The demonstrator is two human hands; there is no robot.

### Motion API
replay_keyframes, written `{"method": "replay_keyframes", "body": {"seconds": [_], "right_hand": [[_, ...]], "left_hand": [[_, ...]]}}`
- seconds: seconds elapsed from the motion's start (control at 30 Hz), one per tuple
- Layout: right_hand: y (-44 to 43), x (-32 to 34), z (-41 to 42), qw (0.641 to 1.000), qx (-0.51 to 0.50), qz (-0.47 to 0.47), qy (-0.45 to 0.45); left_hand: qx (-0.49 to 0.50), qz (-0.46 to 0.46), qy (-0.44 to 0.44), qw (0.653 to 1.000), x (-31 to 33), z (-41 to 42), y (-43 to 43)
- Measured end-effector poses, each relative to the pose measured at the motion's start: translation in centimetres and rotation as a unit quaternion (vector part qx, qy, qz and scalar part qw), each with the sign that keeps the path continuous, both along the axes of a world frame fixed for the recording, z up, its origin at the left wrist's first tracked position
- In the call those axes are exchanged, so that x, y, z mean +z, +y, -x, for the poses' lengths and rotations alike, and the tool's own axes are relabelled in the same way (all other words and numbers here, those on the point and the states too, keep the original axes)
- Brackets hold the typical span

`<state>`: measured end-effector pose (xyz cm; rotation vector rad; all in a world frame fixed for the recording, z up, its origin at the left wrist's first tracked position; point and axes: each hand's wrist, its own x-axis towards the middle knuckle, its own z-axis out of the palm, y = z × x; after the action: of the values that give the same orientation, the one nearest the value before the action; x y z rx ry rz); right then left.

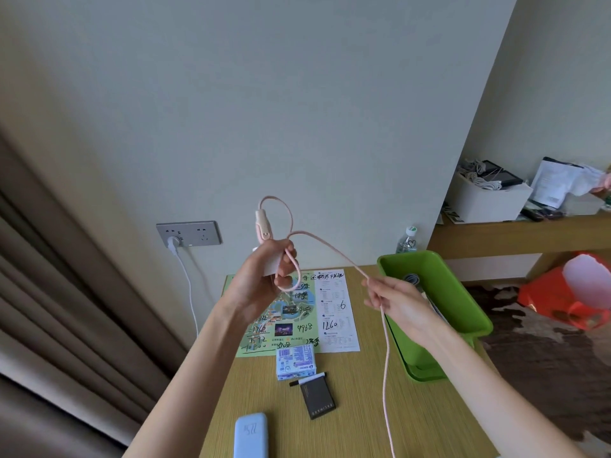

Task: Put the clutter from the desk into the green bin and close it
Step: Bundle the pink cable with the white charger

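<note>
Left hand [261, 282] grips the looped pink cable [263, 223], right hand [396, 304] pinches its tail, leaflet [310, 328] scrawled "4968", "1260", bin [443, 285] at its three o'clock.

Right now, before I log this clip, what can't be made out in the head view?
Pink cable: lower end cut off by the bottom edge, head view.
Green bin: contents mostly hidden by the right hand and forearm.
Blue power bank: lower part cut off by the bottom edge.
Leaflet: printed text too small.

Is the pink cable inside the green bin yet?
No, the left hand and right hand both hold the pink cable up above the desk, outside the green bin.
</note>
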<state>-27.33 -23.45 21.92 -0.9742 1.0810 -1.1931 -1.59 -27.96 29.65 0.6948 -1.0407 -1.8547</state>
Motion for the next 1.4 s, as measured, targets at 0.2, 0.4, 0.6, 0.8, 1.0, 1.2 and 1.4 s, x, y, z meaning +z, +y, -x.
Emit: {"method": "replay_keyframes", "body": {"seconds": [0.2,0.4,0.6,0.8,1.0,1.2,1.4], "right_hand": [[-0.4,3.2,-4.1,0.996,-0.002,0.067,0.059],[-0.1,4.1,-6.4,0.976,-0.018,0.115,0.183],[0.1,4.0,-6.4,0.976,0.002,0.08,0.201],[0.2,3.9,-5.0,0.98,0.085,0.056,0.171],[0.1,5.2,-1.6,0.978,0.083,0.039,0.188],[-0.2,8.4,-0.4,0.964,0.136,0.055,0.221],[-0.6,10.7,-0.7,0.945,0.136,0.077,0.289]], "left_hand": [[0.037,0.055,-0.211,0.975,-2.2,1.4,0.8],[0.031,0.055,-0.214,0.975,-2.6,3.5,2.1],[0.073,0.05,-0.196,0.977,-2.6,4.7,2.4],[0.076,0.02,-0.092,0.993,-2.5,4.6,1.5],[0.091,-0.021,0.03,0.995,-2.3,2.5,-0.3],[0.158,0.073,-0.242,0.955,-2.5,1.4,-1.1],[0.052,0.112,-0.329,0.936,-2.0,1.7,-0.3]]}}
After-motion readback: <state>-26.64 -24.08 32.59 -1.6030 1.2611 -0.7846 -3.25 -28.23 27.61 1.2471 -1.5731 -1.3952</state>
